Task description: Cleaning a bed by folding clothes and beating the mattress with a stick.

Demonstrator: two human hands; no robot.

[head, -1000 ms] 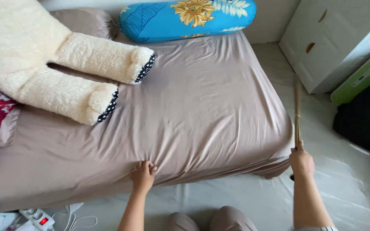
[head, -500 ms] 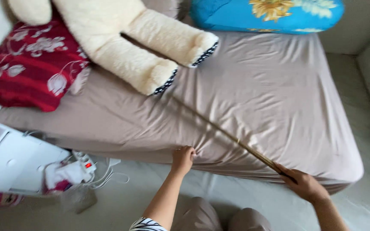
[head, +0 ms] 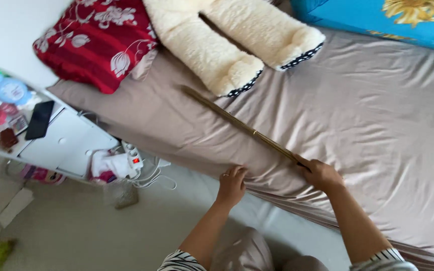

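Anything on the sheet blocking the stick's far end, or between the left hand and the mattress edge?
The stick, gripped by the right hand, lies across the bedsheet. Its far tip sits just beside the plush toy's foot, with the red pillow farther off. The left hand already rests on the mattress edge, nothing between.

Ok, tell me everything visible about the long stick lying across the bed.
The stick is long, thin and brownish, like bamboo or a bundle of stiff fibres, with a pale band partway along. It lies slantwise over the taupe bedsheet, its far end near the cream plush toy's foot. The right hand grips its near end; the left hand rests on the sheet's edge, apart from it.
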